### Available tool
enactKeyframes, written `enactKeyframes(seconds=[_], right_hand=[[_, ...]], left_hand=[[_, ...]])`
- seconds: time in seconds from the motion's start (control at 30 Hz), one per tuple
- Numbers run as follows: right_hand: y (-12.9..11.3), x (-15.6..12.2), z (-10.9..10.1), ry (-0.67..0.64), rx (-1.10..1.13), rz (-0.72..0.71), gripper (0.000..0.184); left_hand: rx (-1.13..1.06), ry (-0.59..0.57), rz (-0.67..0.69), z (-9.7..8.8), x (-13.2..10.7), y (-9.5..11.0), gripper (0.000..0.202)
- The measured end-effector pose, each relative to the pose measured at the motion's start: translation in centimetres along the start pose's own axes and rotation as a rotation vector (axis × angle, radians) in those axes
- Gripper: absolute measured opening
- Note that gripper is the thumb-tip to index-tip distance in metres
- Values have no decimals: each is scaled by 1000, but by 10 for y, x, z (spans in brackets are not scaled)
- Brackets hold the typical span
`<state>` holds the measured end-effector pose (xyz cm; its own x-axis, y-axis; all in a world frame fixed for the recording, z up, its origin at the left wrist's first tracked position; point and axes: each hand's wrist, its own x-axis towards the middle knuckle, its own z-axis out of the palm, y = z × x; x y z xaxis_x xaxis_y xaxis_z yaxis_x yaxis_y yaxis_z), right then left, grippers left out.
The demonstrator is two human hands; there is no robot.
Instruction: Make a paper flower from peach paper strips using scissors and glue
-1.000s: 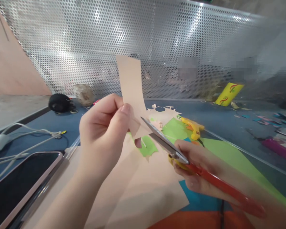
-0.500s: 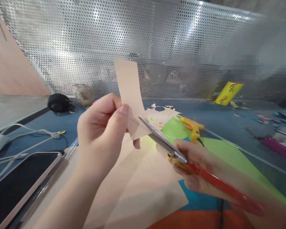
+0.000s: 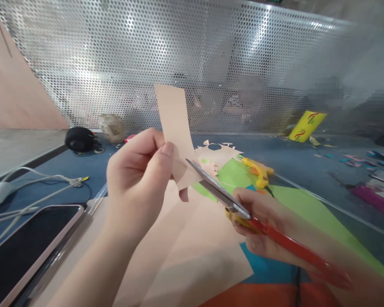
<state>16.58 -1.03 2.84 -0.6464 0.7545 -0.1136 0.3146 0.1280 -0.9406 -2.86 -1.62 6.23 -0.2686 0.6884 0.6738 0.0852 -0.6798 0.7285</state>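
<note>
My left hand (image 3: 137, 179) pinches a strip of beige paper (image 3: 174, 123) between thumb and fingers and holds it upright above the table. My right hand (image 3: 265, 221) grips red-handled scissors (image 3: 230, 200). Their steel blades point up and left and meet the lower edge of the strip beside my left thumb. Under both hands lie a large beige sheet (image 3: 192, 251), a green sheet (image 3: 294, 204), and blue and orange sheets.
A phone (image 3: 25, 247) lies at the lower left beside white cables (image 3: 28, 187). A yellow glue gun (image 3: 259, 170) rests behind the green sheet. A perforated metal screen (image 3: 192, 59) closes the back. A black object (image 3: 80, 138), a yellow packet (image 3: 304, 125) and paper scraps lie further off.
The scissor blades have closed a little further into the strip's lower edge. The green scrap seen hanging under the strip a second ago is gone. Both hands stay almost in place.
</note>
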Motion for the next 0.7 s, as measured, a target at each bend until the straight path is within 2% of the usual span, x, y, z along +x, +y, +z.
enactKeyframes(seconds=[0.2,0.3,0.37,0.6,0.7], right_hand=[[-5,-3,-2,-38,-14,-34,30],[-4,-2,-3,-40,19,-15,33],[-1,-1,-3,-37,45,-3,37],[4,-4,2,87,64,22,33],[2,-6,2,104,54,-22,33]], left_hand=[[-36,-16,-16,0,0,1,25],[-51,-4,-31,0,0,1,26],[-61,-40,-46,-1,0,1,25],[-72,-102,-64,-4,-1,1,24],[-66,-118,-56,-5,-1,1,24]])
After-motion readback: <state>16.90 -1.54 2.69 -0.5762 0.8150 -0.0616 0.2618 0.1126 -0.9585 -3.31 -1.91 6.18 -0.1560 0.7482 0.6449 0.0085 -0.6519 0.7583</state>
